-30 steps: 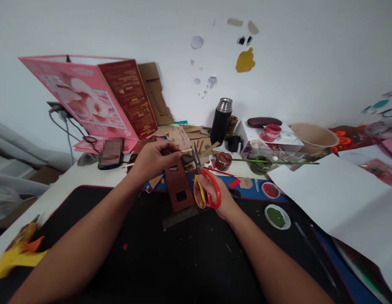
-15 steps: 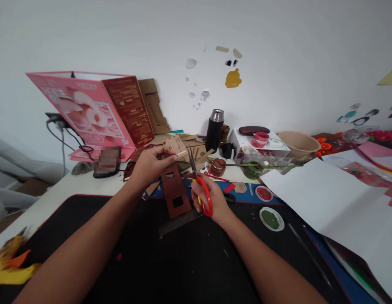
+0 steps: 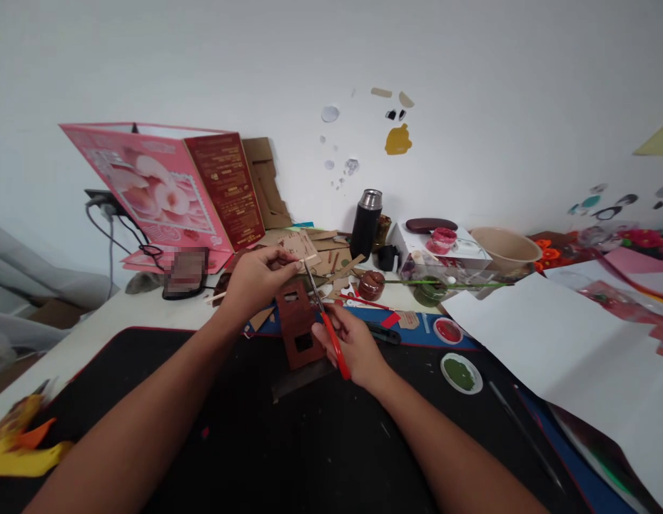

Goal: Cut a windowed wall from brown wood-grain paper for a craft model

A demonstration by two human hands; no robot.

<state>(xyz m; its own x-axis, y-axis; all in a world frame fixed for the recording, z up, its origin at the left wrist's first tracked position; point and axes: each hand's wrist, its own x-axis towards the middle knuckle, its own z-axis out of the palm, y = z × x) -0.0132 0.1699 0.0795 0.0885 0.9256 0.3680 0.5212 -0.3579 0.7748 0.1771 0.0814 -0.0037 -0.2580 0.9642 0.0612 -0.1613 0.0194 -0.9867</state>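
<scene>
Between its thumb and fingers, my left hand (image 3: 260,277) pinches a thin pale strip (image 3: 309,261). My right hand (image 3: 352,344) is closed on the red-handled scissors (image 3: 335,343), whose blades point up and away, with their tips at the strip close to my left fingertips. Below the hands lies a reddish-brown panel (image 3: 295,325) with two rectangular cutouts. A dark flat ruler-like strip (image 3: 300,382) lies across the mat just under the panel's near end.
Cardboard scraps (image 3: 331,251) lie behind my hands. A black flask (image 3: 366,225) stands by the wall, near paint jars (image 3: 372,285). A pink box (image 3: 165,193) is at left, white paper (image 3: 567,335) at right, a yellow glue gun (image 3: 28,457) lower left.
The scissors' blades have swung left from beside the strip to meet it, and my right hand has turned with them. The view has shifted slightly.
</scene>
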